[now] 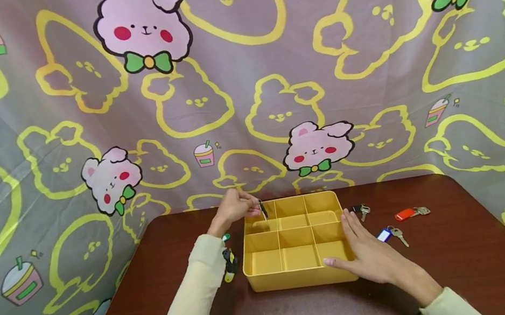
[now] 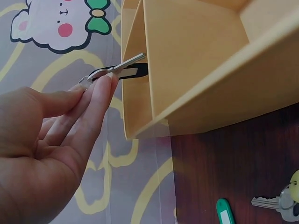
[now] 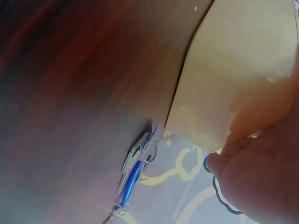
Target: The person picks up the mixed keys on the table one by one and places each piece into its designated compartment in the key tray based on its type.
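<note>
A yellow box (image 1: 302, 278) with several compartments stands on the table. My left hand (image 1: 237, 206) pinches a key (image 2: 131, 60) with a black key tag (image 2: 133, 71) by its ring end. In the head view, this key and tag (image 1: 263, 210) hang over the back left compartment. My right hand (image 1: 375, 256) rests against the box's right side, fingers straight and thumb over the front right corner. Beside that hand lie a blue-tagged key (image 1: 399, 236), a red-tagged key (image 1: 421, 211) and a key with a black tag (image 1: 363, 210).
Left of the box, partly behind the left sleeve, are a green key tag (image 2: 225, 212) and a key (image 2: 268, 202) beside something yellow. The brown table (image 1: 463, 256) meets a patterned cloth (image 1: 234, 100) at its back and sides.
</note>
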The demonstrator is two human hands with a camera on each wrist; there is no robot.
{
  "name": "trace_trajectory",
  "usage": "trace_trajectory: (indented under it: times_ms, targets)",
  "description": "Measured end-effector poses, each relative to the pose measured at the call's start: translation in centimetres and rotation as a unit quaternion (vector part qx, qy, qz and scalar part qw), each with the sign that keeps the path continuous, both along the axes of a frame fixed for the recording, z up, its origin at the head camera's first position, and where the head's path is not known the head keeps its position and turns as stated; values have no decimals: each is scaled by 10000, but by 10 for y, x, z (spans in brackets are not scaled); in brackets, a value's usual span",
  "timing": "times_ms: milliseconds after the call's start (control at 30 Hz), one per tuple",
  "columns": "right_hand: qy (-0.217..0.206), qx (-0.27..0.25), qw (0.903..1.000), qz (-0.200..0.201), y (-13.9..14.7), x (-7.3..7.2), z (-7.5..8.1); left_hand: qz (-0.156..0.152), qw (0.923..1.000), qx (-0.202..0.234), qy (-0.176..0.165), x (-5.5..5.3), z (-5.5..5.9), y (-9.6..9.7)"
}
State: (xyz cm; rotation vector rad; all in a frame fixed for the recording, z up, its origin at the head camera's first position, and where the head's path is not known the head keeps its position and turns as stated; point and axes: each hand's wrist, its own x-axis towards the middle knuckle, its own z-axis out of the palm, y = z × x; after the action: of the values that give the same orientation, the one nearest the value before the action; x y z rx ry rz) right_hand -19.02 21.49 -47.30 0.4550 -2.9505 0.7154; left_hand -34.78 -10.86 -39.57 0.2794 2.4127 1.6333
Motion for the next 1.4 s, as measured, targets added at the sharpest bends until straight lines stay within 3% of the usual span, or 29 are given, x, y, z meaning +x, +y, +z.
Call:
trace_trajectory:
  times_ms: [733,1400]
  targets:
    - [-120,-1,9999,-12,0,1,1,10,9998,-219,36,1,-7,-5]
    - [-142,55,9999,-7,0,-1,3,-50,9996,-198,170,12,3,-10]
